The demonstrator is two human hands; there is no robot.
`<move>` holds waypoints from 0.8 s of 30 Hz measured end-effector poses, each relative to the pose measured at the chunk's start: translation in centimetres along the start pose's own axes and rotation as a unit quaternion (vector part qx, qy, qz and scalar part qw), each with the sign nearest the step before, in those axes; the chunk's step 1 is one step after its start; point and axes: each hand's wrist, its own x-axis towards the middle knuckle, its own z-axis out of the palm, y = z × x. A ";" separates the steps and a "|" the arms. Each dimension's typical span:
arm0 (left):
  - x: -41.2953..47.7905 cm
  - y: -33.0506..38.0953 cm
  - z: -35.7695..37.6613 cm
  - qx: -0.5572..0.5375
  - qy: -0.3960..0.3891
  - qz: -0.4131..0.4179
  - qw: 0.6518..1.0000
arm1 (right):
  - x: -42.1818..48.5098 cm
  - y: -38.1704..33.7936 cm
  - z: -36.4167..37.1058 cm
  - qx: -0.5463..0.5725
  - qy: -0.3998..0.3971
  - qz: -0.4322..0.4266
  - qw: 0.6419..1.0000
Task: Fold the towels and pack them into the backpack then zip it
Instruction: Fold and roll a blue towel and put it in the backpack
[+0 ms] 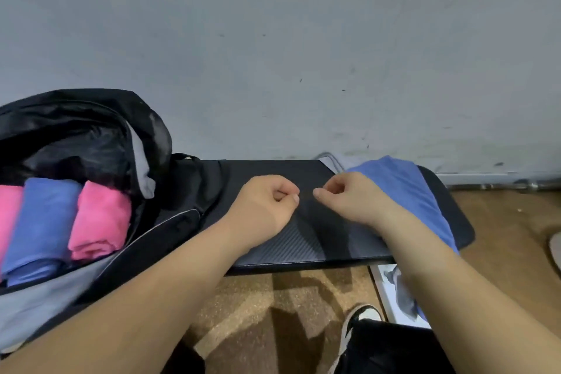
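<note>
Behind everything it's just a big scuffed grey wall (pixel 303 39), and down below a brown speckled floor (pixel 243 297). On the left sits the black and grey backpack (pixel 76 118), main compartment wide open, flap thrown back toward the wall. It's parked on the left end of a black table (pixel 288 252), which runs off to the right.

The loose blue towel (pixel 403 188) is draped over the right end of that table, with its near edge hanging off the front. The right forearm lies across it.

Inside the backpack there are three folded bundles side by side: a packed blue towel (pixel 42 222) in the middle, a pink towel (pixel 100 218) touching it on the right, and a second pink towel (pixel 9 212) mostly cut off at the left edge.

Both hands are over the bare middle of the table, close together but not touching. Left hand (pixel 264 206) is clenched, thumb against the forefinger, nothing visible in it, and it's well apart from the loose towel. Right hand (pixel 349 197) is clenched too, just in front of that towel's left corner, no cloth showing in the grip.

Bottom of the shot, a black and white shoe (pixel 361 316).
</note>
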 end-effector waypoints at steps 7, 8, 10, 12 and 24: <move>1.3 1.1 2.0 0.028 -0.033 0.027 0.999 | 1.8 9.6 -2.1 -0.061 0.147 0.117 0.980; 1.2 1.1 2.1 0.032 -0.033 0.030 0.998 | 1.9 10.3 -2.1 -0.061 0.145 0.129 0.979; 1.2 0.9 2.3 0.040 -0.031 0.032 0.998 | 2.4 11.1 -2.1 -0.042 0.152 0.144 0.977; 1.2 0.8 2.3 0.051 -0.032 0.030 0.998 | 3.0 11.2 -2.4 -0.024 0.166 0.149 0.975; 0.9 2.2 3.4 0.033 -0.026 0.061 0.997 | -2.3 4.6 -8.1 0.018 0.426 0.015 0.905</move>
